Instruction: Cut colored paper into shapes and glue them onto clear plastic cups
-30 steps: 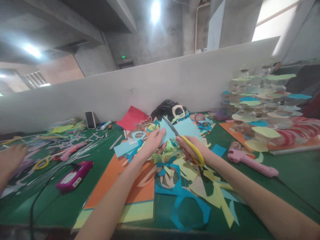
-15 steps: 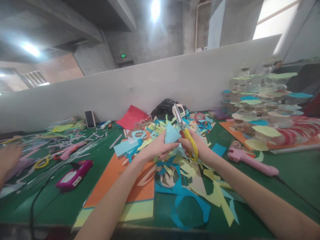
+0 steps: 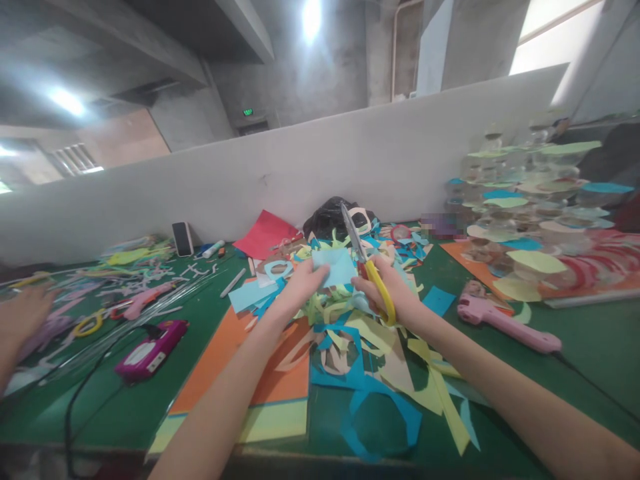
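Observation:
A piece of light blue paper (image 3: pixel 336 267) is pinched between the thumb and fingers of my left hand (image 3: pixel 304 281). My right hand (image 3: pixel 393 287) grips scissors (image 3: pixel 376 277) with yellow and red handles, their blades pointing up and away beside the paper. The fingertips of my right hand are close to the paper's right edge; whether they touch it I cannot tell. Beneath both hands spreads a heap of paper scraps (image 3: pixel 345 307) in blue, yellow-green and cream. A stack of orange, blue and yellow sheets (image 3: pixel 260 380) lies under my left forearm.
A pink glue gun (image 3: pixel 510 323) lies on the right, before stacked clear containers (image 3: pixel 530 200) with paper discs. To the left are a magenta power strip (image 3: pixel 153 350), a phone (image 3: pixel 183 239) and another person's hand (image 3: pixel 30 313). A black plastic bag (image 3: pixel 330 217) sits by the wall.
My left hand has moved slightly left, away from my right hand. The light blue paper, pointed at the top before, now shows as a broader, flatter piece. The scissors stay in my right hand.

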A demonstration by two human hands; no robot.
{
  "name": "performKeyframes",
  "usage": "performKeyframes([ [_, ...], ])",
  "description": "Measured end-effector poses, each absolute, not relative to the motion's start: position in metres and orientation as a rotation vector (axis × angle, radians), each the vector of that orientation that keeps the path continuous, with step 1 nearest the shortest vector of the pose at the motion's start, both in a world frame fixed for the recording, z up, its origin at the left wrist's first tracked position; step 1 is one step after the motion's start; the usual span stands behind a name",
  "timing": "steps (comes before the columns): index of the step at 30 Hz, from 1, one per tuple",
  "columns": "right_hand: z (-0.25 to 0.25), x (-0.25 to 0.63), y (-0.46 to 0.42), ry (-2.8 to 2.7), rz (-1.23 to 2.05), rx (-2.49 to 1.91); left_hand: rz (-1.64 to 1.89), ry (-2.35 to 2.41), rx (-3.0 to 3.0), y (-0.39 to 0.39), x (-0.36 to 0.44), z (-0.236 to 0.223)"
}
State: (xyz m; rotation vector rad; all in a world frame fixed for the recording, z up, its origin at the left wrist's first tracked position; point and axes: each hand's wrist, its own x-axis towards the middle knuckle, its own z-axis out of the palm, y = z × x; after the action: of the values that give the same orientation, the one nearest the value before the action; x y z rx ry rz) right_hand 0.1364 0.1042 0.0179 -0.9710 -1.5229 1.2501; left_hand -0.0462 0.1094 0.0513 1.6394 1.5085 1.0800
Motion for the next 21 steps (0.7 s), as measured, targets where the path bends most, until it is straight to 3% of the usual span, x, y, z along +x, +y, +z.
performKeyframes([
  [3, 0.017, 0.135, 0.100, -1.539, 1.226, -0.973, 1.233, 1.706, 1.697, 0.108, -0.079, 0.075],
  [5, 0.016, 0.135, 0.098, -1.548, 1.211, -0.972, 1.219, 2.139, 1.916, 0.103, -0.113, 0.091],
  [9, 0.012, 0.134, 0.099, -1.569, 1.202, -0.941, 0.708, 2.849, 1.797, 0.099, -0.186, 0.094],
  [12, 0.010, 0.134, 0.100, -1.581, 1.197, -0.948, 0.306, 2.878, 1.742, 0.104, -0.217, 0.075],
  [21, 0.018, 0.136, 0.092, -1.551, 1.234, -0.951, 0.150, 2.811, 1.735, 0.113, -0.222, 0.048],
])
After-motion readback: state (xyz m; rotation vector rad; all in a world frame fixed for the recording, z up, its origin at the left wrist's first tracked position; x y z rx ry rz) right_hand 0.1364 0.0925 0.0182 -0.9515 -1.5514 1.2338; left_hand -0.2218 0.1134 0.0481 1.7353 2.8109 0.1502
